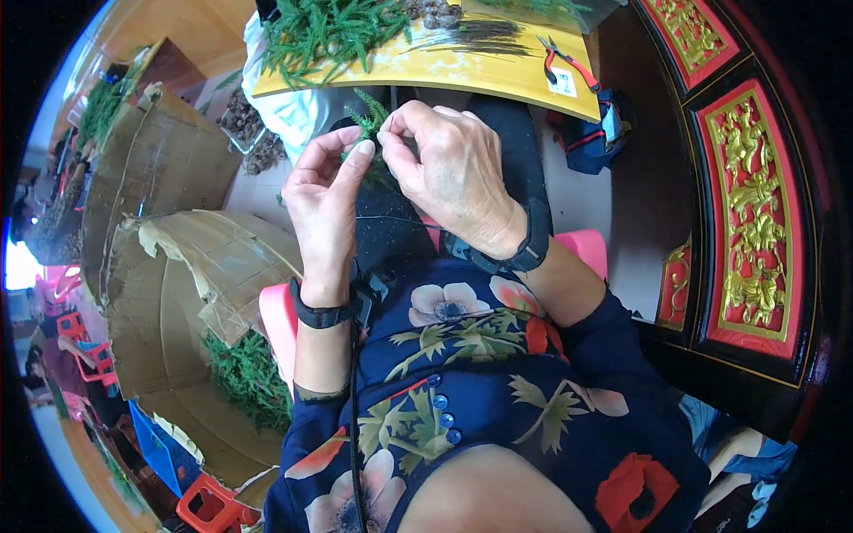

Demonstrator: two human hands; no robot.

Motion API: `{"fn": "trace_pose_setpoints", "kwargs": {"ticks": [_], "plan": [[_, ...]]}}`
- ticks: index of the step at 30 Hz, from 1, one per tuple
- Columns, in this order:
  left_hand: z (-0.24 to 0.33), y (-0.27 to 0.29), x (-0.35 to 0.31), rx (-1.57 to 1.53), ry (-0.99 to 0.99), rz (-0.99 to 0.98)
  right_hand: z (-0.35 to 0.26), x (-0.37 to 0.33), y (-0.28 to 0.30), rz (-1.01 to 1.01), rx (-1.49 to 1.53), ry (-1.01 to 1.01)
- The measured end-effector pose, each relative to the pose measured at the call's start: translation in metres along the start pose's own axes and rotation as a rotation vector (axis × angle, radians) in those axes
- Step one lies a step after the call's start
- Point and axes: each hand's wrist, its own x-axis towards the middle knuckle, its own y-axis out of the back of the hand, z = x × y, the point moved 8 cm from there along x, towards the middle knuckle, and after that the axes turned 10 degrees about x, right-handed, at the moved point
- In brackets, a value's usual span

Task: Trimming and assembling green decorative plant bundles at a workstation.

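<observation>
Above my lap, a green sprig of fir-like greenery [371, 114] is pinched between the thumb and fingers of my left hand [322, 191]. My right hand [458, 169] closes on the same sprig from the other side, its thumb and forefinger meeting at the stem. The fingers hide where the stem is gripped, and whether a thin wire is there too I cannot make out. More of the greenery shows below the fingertips against my dark trousers. Both hands are just short of the yellow table's [391, 78] near edge.
On the table lie a pile of green sprigs [329, 40], pine cones [435, 12], thin dark wires [484, 37] and red-handled pliers [569, 69]. A big cardboard box [169, 311] with greenery [249, 377] inside stands at my left. A carved red-and-gold panel [755, 213] is at my right.
</observation>
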Motion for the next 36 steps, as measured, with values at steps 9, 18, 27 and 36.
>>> {"fn": "trace_pose_setpoints", "kwargs": {"ticks": [9, 18, 27, 36], "plan": [[-0.006, 0.007, 0.003, 0.082, 0.054, 0.003, -0.003, -0.001, -0.003, -0.009, 0.010, 0.065], [-0.017, -0.003, 0.001, -0.305, 0.276, -0.108, -0.006, -0.001, -0.004, -0.018, 0.061, 0.103], [-0.017, 0.005, 0.005, -0.430, 0.239, -0.129, -0.012, 0.000, -0.006, -0.085, 0.168, 0.136], [-0.027, 0.001, 0.001, -0.673, 0.456, -0.216, -0.022, -0.001, 0.001, -0.080, 0.134, 0.267]]}}
